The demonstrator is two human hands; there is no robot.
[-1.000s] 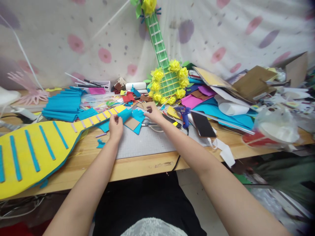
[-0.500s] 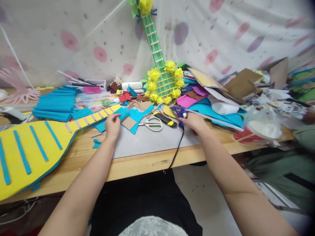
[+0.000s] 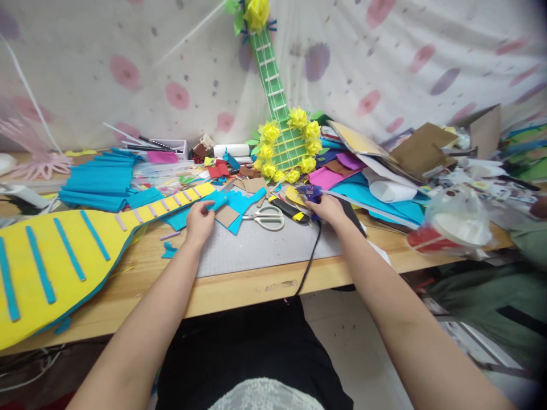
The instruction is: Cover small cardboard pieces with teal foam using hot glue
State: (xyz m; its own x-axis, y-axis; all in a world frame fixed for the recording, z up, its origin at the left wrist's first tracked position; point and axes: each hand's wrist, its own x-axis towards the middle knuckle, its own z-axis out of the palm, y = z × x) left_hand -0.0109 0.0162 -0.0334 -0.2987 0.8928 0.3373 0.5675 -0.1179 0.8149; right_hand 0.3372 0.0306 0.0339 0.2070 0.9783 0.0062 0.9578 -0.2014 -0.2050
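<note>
My right hand (image 3: 328,206) is closed around a blue glue gun (image 3: 313,195), whose black cord (image 3: 315,250) runs down over the table's front edge. My left hand (image 3: 200,219) rests beside blue crepe paper (image 3: 239,199) with its fingers curled together. Whether anything small is pinched in them I cannot make out. Between the hands lie white-handled scissors (image 3: 269,218), a black and yellow utility knife (image 3: 288,209) and a brown cardboard piece (image 3: 226,216). To the left lies a yellow guitar-shaped cutout (image 3: 55,262) with blue and pale purple strips.
A green paper guitar with yellow flowers (image 3: 280,119) leans on the curtain at the back. Pleated blue paper (image 3: 98,179) lies at back left. Paper and cardboard (image 3: 423,145) are heaped at right, near a red and white bucket (image 3: 448,228). A grey mat (image 3: 252,253) covers the front middle.
My right hand has shifted slightly left with the glue gun. A dark flat thing and a white edge now show beside its wrist. My left hand has barely moved; the view has shifted a little.
</note>
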